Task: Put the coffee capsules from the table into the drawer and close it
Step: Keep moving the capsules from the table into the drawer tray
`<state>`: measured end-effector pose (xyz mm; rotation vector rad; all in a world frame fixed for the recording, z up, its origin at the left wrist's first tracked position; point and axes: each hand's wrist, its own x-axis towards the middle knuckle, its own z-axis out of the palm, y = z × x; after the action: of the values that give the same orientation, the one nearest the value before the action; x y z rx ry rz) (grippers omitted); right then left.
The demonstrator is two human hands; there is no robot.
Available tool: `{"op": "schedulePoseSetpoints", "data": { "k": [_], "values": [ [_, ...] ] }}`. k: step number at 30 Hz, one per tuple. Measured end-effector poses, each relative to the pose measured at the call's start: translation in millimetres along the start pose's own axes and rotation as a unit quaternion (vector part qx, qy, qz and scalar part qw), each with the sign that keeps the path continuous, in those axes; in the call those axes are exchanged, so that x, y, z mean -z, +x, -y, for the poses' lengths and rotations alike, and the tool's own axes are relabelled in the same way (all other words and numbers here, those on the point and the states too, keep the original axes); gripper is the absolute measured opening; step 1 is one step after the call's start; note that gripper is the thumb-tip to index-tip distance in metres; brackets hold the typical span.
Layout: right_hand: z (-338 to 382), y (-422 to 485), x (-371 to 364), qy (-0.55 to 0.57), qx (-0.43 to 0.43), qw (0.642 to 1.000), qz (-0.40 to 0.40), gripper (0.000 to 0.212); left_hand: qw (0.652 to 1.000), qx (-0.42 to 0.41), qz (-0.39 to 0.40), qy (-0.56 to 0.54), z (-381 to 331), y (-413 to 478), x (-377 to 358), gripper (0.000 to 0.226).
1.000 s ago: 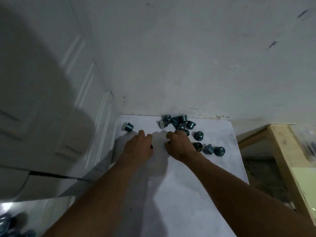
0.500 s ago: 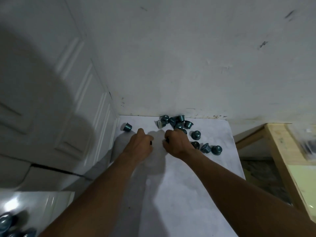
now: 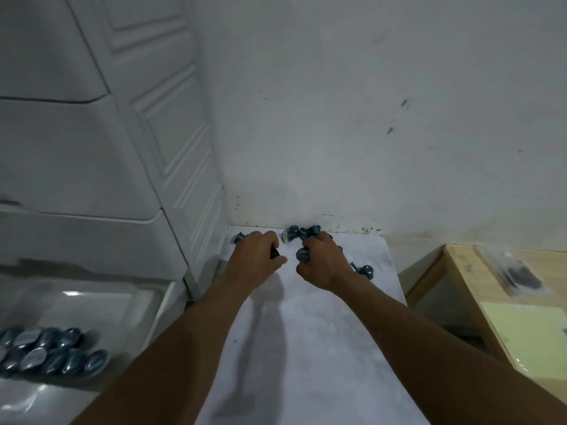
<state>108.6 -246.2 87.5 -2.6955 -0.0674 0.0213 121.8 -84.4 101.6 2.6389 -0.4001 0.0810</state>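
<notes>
Roughly half done: drawer (image 3: 162, 302) open, capsule batch (image 3: 52, 351) inside. Left grip (image 3: 257, 260) clamps a dark capsule (image 3: 274, 252), right grip (image 3: 322, 263) a teal capsule (image 3: 302, 254); loose capsules (image 3: 302, 232) left on desk (image 3: 306, 348).

Right hand (image 3: 322, 262) grips teal capsule (image 3: 303, 254); left hand (image 3: 256, 259) grips dark capsule (image 3: 274, 252). Teal cluster (image 3: 302, 233) just beyond right grip; lone capsule (image 3: 239, 237) beyond left grip; pair (image 3: 366, 271) to right. Open drawer (image 3: 162, 305) near-left of grips, pile (image 3: 52, 351) inside.
</notes>
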Motion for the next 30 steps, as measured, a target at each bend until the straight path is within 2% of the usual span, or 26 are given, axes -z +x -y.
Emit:
{"op": "schedulePoseSetpoints", "data": {
  "k": [2,7,12,16,21,26,30],
  "values": [
    [6.5,-20.8,4.7,-0.001,0.014,1.0,-0.009,0.014,1.0,0.009,-0.015,0.004,-6.6,-21.1,10.1,0.033],
    [24.6,-76.3,9.9,0.019,0.04,0.998,-0.042,0.034,0.997,0.048,-0.054,-0.015,-16.6,-84.7,28.0,0.037],
    [50.8,-118.7,7.3,0.037,0.069,0.996,-0.041,0.036,0.989,0.102,-0.088,-0.065,-11.3,-137.5,42.2,0.037],
    [80.9,-132.9,3.9,0.057,0.087,0.994,-0.041,0.041,0.985,0.108,-0.112,-0.07,2.0,-166.2,59.0,0.041],
    [126.8,-135.8,-11.4,0.068,0.121,0.99,-0.039,0.041,0.983,0.133,-0.112,-0.061,36.2,-190.1,87.1,0.017],
    [188.6,-129.3,-38.5,0.085,0.139,0.986,-0.037,0.043,0.977,0.147,-0.141,-0.065,90.8,-214.8,118.9,0.02],
    [244.9,-121.2,-66.0,0.104,0.15,0.982,-0.044,0.037,0.977,0.133,-0.157,-0.065,140.8,-233.7,152.5,0.023]
  ]
}}
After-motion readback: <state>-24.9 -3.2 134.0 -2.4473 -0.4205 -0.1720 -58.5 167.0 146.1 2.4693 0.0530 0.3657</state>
